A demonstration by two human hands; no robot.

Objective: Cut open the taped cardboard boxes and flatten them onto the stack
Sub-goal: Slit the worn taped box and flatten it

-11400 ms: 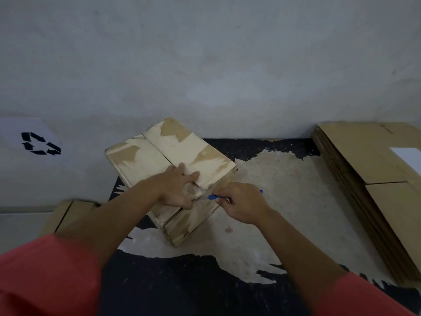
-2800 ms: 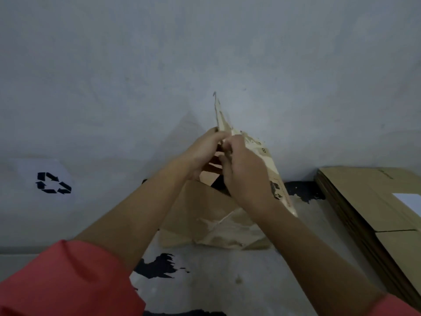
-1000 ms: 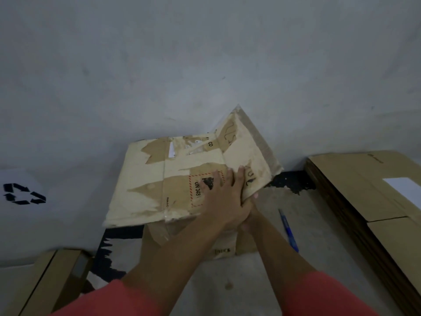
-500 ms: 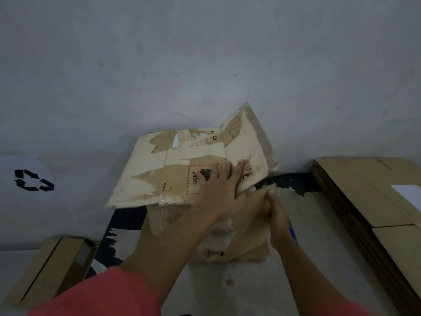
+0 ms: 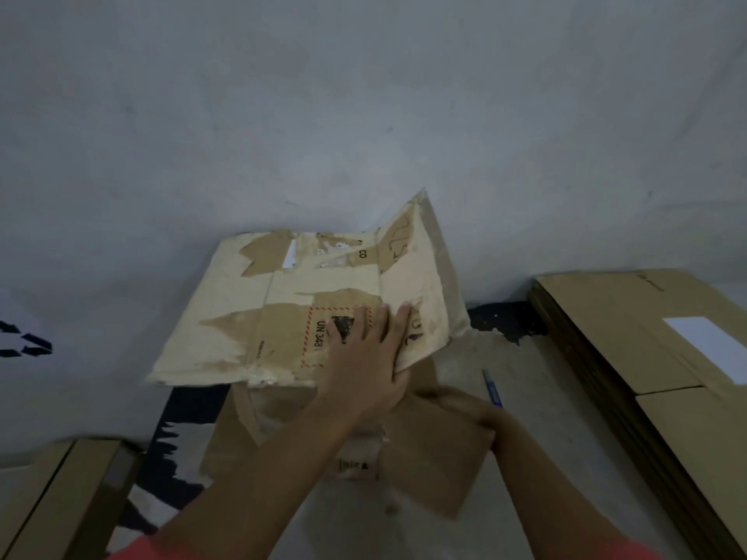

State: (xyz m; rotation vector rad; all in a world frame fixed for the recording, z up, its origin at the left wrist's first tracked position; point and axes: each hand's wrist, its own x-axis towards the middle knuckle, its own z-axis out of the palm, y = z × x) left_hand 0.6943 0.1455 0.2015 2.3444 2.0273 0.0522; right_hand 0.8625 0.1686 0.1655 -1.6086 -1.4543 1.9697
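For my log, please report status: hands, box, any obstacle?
Left hand flat on box. Right hand grips lower flap. Half flattened, not on stack. Blue cutter beside it.

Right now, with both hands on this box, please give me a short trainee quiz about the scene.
1. Which hand lies flat on top of the box?
2. True or false: the right hand holds the blue cutter.
3. The stack of flattened cardboard lies: A left of the box, B right of it, C under it.
Key: 1 the left hand. 2 false; the cutter lies on the floor, and the right hand holds a brown flap. 3 B.
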